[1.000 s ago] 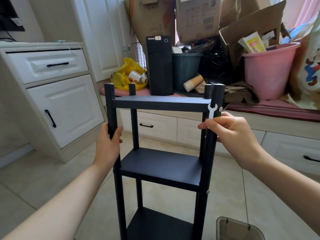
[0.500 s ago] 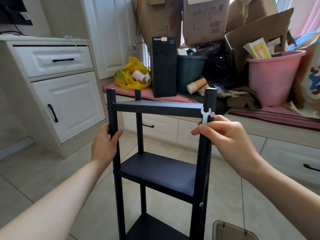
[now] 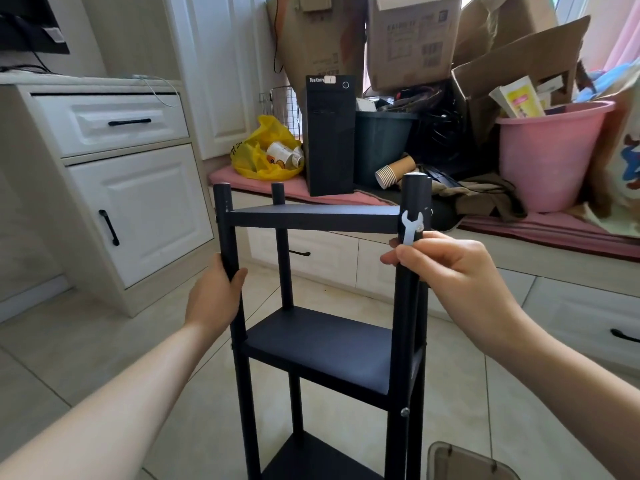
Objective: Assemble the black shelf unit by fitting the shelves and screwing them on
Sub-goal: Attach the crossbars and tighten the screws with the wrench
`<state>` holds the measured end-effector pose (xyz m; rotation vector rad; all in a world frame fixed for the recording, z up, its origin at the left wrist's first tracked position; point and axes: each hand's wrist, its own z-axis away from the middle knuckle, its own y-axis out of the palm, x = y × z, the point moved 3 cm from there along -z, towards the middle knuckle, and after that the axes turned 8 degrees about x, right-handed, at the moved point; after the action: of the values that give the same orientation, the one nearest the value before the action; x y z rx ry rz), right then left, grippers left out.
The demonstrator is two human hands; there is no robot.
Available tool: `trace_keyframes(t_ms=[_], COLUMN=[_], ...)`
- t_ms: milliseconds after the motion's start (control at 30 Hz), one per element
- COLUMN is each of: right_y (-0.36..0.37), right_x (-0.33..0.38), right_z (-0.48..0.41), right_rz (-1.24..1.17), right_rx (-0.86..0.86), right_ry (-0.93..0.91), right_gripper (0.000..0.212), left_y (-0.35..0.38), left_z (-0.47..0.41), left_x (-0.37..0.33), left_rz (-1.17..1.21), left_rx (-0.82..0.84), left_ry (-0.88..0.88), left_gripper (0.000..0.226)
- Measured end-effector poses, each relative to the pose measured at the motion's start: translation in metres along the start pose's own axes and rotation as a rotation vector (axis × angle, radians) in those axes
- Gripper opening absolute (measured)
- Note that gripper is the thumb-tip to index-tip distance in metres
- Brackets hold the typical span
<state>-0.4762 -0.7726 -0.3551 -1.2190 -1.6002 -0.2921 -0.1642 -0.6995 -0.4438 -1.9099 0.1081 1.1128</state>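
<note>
Wrench [image 3: 409, 227] hardly moved on upright black three-shelf unit [image 3: 313, 219].

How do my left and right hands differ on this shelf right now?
The left hand wraps round the front left post with no tool; the right hand pinches a small silver wrench at the front right post. The left hand sits a little lower than the right hand. Both are just below the top shelf.
</note>
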Motion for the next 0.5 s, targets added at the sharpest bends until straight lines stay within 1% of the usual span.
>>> trace_keyframes(t_ms=[100,167,233,433,500], right_y=[-0.005,-0.008,-0.008,-0.007,-0.005], right_x=[-0.001,-0.002,-0.003,0.0,0.001], right_z=[-0.002,-0.003,-0.004,-0.004,-0.004], right_rz=[-0.015,-0.032,-0.073,-0.165,-0.169], right_rx=[-0.01,-0.006,0.027,0.085,0.09], right_ry=[-0.003,0.003,0.018,0.017,0.02], right_gripper=[0.023,0.025,0.028,0.028,0.026], left_y=[0.004,0.005,0.006,0.006,0.01], left_z=[0.007,0.01,0.011,0.015,0.019], left_x=[-0.002,-0.004,-0.006,-0.018,-0.026], left_rz=[-0.061,-0.073,-0.079,-0.049,-0.069], left_rx=[0.095,0.136,0.169,0.195,0.229], left_ry=[-0.029,-0.015,-0.027,-0.172,-0.177], left_gripper=[0.057,0.067,0.071,0.071,0.078])
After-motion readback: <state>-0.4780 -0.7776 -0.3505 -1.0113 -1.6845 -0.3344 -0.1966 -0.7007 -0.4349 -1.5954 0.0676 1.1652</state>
